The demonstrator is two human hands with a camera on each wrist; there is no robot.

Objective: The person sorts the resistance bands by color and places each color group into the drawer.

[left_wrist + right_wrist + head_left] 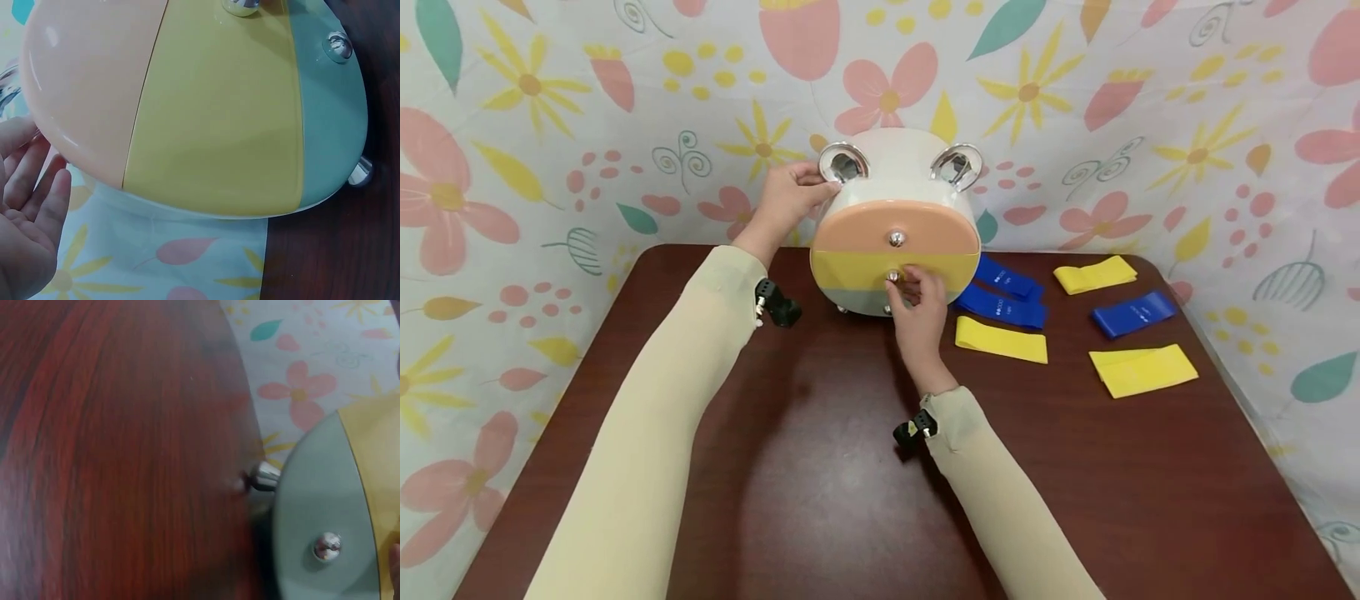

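- Nearest: two sleeved forearms are reaching up the dark wooden table [820, 467] from 6 o'clock, converging toward 12; the hands are working apart, on different parts of one thing.
- Right hand [917, 312] is sitting just below table centre, fingertips closing on the silver knob [892, 277] of the yellow drawer [857, 268]; it looks like a pinch, though the fingers are partly covering the knob, so the grip is hard to confirm. This hand is the nearer one to the drawer fronts.
- The thing itself: a small rounded drawer cabinet [895, 179] is standing at 12 o'clock on the far half of the table, directly ahead of both hands. Its front is facing 6 o'clock, toward the person; its long axis is running 9 to 3, across the table.
- Fronts are stacking peach drawer [925, 229] on top, yellow in the middle, a pale green drawer [315, 506] at the bottom, resting on short metal feet.
- Left hand [790, 196] is bracing the cabinet's upper left corner at about 11 o'clock, fingers curling round the chrome ring [843, 162] there; the left wrist view is showing the palm lying loosely open beside the shell.
- Farther right, at 2 to 3 o'clock: blue bands [1011, 292] and yellow bands [1142, 369] are lying flat, well apart from both hands.
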